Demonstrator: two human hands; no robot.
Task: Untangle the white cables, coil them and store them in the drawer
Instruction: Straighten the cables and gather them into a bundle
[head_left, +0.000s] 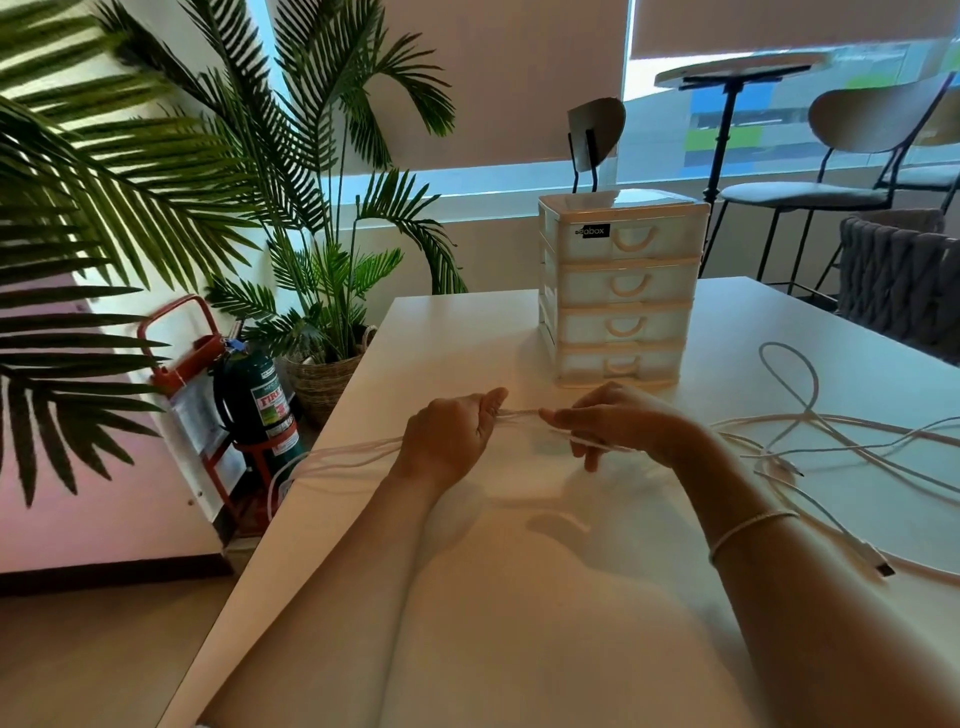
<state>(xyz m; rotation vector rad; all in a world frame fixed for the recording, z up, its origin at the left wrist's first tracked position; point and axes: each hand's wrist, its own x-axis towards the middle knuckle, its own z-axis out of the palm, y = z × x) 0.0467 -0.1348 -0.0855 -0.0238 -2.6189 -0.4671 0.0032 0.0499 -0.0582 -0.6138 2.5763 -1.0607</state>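
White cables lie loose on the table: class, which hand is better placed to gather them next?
The right hand, probably. The loose white cables sprawl on the white table to its right, while the left hand grips the gathered strands.

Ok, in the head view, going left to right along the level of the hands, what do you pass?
Fire extinguisher → left hand gripping the white cables → right hand pinching the same strands → loose cable loops on the table.
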